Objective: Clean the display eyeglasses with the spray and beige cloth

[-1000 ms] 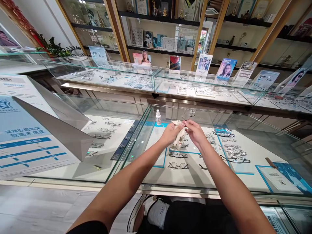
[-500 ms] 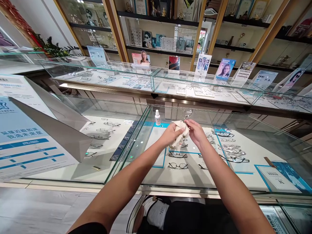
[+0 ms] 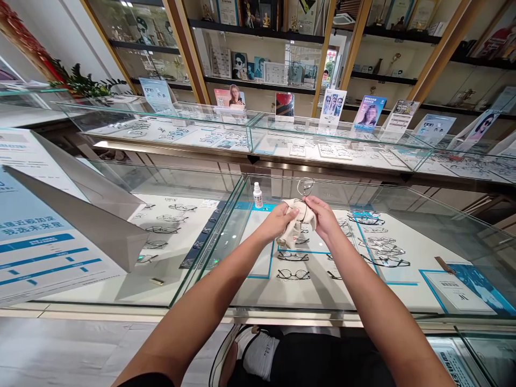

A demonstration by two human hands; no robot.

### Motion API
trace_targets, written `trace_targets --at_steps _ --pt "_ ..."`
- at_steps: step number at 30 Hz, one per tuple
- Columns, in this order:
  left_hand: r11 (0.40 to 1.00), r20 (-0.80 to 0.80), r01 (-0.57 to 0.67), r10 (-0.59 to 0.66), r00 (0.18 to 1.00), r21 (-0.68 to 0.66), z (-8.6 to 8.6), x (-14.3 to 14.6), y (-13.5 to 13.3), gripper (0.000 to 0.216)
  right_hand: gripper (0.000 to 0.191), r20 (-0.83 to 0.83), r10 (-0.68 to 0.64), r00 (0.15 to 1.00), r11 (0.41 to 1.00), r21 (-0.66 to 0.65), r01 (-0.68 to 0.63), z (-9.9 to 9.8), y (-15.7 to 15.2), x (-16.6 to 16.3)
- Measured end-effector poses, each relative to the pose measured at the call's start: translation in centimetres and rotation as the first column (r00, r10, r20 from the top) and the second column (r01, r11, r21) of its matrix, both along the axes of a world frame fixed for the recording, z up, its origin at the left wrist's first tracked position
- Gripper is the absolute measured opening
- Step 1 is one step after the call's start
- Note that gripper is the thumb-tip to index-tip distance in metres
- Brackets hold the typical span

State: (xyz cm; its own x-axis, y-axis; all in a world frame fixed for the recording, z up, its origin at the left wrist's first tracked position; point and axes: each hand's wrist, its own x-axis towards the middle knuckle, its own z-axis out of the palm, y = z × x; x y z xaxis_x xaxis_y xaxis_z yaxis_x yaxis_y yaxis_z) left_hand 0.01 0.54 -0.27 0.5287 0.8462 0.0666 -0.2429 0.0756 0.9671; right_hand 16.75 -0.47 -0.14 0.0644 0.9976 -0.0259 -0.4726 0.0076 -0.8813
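A cream cloth [image 3: 291, 230] hangs bunched between my hands above the glass display case. My left hand [image 3: 279, 221] is closed on the cloth, thumb on top. In my right hand [image 3: 323, 214] is a pair of thin-framed eyeglasses [image 3: 306, 186], pinched between thumb and fingers. One round lens sticks up past the fingertips; the rest of the frame runs down against the cloth and is partly hidden. A small white bottle [image 3: 258, 195] with a white cap stands upright on the glass, beyond my left hand.
Rows of eyeglasses [image 3: 293, 274] lie inside the glass case [image 3: 346, 307] under my arms. A large folded card stand [image 3: 48, 231] fills the left side. Behind, a second case [image 3: 193, 152] carries several upright cards. A brown strip [image 3: 445, 265] lies at the right.
The cloth has shifted and spreads more towards my right hand, and the eyeglasses have turned slightly. The whole view has moved a little; the bottle stays in place.
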Motion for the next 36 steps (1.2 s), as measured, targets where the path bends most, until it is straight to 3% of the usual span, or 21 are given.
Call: trace_targets --at_steps 10,18,27,33,36 --pt "0.995 0.005 -0.101 0.101 0.995 0.016 -0.23 0.35 0.22 0.066 0.036 0.058 0.072 0.996 0.996 0.053 -0.075 -0.74 0.00 -0.15" --pt "0.997 0.050 0.075 -0.074 0.996 -0.027 -0.25 0.08 0.04 0.063 0.046 0.003 0.007 1.000 1.000 0.015 -0.007 -0.13 0.03 0.13" --pt "0.994 0.039 -0.113 0.113 0.993 0.004 -0.75 0.69 0.30 0.065 0.037 0.111 0.064 0.992 0.993 0.092 -0.075 -0.26 -0.33 -0.45" --pt "0.998 0.004 0.052 -0.052 0.999 -0.018 -0.72 0.06 0.58 0.063 0.041 0.016 0.007 1.000 1.000 0.026 -0.007 -0.13 -0.02 0.15" --pt "0.999 0.033 0.044 -0.045 0.998 0.011 -0.74 0.24 0.32 0.062 0.043 0.044 0.003 0.999 1.000 0.028 -0.004 -0.34 0.08 0.14"
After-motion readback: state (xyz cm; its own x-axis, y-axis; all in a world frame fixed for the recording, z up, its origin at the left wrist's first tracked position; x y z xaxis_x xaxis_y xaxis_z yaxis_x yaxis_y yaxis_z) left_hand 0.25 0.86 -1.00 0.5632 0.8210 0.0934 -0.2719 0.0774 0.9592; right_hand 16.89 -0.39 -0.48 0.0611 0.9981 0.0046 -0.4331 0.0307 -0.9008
